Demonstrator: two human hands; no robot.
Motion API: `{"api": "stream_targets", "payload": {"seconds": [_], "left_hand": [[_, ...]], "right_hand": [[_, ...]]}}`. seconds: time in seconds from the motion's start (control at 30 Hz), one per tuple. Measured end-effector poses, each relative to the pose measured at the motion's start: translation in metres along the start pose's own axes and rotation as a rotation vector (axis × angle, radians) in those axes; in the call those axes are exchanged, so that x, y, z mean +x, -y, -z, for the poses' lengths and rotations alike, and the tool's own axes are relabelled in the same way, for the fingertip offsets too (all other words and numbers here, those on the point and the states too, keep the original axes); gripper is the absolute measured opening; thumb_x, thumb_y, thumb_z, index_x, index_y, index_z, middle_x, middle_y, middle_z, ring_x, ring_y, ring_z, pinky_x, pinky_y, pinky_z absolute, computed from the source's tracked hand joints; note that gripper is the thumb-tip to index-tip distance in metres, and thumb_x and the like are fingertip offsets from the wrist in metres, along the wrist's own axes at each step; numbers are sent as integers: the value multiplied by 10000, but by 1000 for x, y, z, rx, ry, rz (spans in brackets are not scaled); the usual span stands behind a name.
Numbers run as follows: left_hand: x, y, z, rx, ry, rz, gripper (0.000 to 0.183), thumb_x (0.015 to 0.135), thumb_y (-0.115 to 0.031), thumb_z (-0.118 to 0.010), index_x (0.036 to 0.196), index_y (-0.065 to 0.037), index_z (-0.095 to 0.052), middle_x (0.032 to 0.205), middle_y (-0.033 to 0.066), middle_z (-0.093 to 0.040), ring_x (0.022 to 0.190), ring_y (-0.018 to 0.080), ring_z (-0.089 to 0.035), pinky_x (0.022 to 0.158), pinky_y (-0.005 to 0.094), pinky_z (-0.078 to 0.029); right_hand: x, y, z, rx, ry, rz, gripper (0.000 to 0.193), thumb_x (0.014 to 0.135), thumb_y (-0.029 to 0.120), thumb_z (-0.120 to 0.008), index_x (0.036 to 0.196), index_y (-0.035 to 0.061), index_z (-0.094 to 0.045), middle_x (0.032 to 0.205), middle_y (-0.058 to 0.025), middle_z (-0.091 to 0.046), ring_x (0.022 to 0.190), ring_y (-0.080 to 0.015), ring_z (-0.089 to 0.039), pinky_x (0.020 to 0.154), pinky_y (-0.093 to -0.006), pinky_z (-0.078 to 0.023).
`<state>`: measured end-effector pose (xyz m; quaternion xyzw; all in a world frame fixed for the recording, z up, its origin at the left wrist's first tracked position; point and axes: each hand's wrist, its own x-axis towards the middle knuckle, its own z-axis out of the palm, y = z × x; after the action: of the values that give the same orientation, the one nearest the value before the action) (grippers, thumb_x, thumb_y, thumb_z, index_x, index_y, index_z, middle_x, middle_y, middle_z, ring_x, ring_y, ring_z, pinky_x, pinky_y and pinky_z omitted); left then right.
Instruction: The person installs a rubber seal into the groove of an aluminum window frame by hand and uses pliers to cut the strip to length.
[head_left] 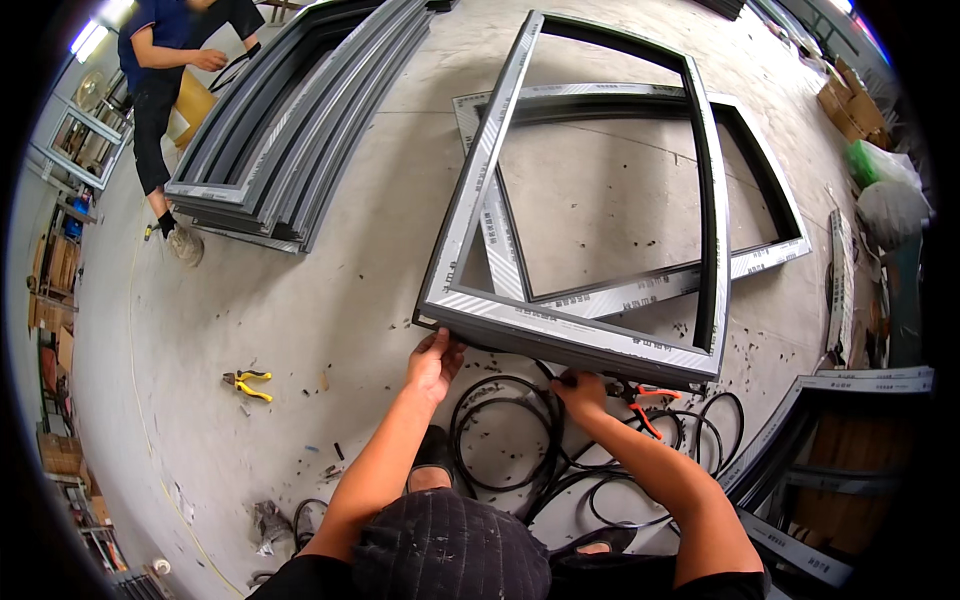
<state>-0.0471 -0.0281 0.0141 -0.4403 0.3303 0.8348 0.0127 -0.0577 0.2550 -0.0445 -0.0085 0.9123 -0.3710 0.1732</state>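
Note:
A window frame (572, 322), grey with white printed protective film, stands in front of me across a second frame (640, 290) on the floor. My left hand (433, 368) is closed at its near left corner, fingertips pinching a black rubber strip (500, 352) against the edge. That strip runs along the near side to my right hand (580, 395), whose fingers are closed on it. Loose coils of the strip (457, 440) lie below the hands. Just right of my right hand are orange-handled pliers (650, 408), their jaws partly hidden.
Yellow-handled pliers (247, 384) lie on the floor at left. Stacked frames (300, 130) stand at the far left, beside another person (160, 90). More frames (800, 550) lean at the near right. Cardboard boxes (850, 105) and plastic bags (890, 200) line the right side.

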Motion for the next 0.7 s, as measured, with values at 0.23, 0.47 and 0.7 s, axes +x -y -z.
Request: {"api": "stream_targets", "payload": {"seconds": [0.23, 0.47, 0.7], "left_hand": [[4, 5, 7, 69, 21, 28, 227, 863, -302, -683, 971, -147, -558, 829, 4, -619, 793, 190, -615, 635, 326, -485], [3, 4, 8, 37, 41, 2, 247, 876, -313, -665, 1026, -163, -538, 865, 11, -626, 773, 182, -598, 645, 338, -461], [2, 3, 3, 43, 36, 21, 222, 900, -296, -636, 1042, -155, -539, 901, 17, -625, 792, 171, -580, 651, 318, -454]], "right_hand": [[-55, 12, 64, 463, 252, -162, 158, 835, 103, -645, 916, -8, -565, 757, -108, -634, 631, -203, -614, 587, -344, -491], [-28, 48, 123, 160, 134, -68, 220, 825, 174, -665, 928, -21, -676, 814, -150, -685, 766, -225, -660, 733, -321, -507], [-28, 37, 111, -72, -103, 60, 188, 799, 142, -674, 916, -4, -680, 805, -173, -675, 737, -310, -652, 695, -370, -502]]}}
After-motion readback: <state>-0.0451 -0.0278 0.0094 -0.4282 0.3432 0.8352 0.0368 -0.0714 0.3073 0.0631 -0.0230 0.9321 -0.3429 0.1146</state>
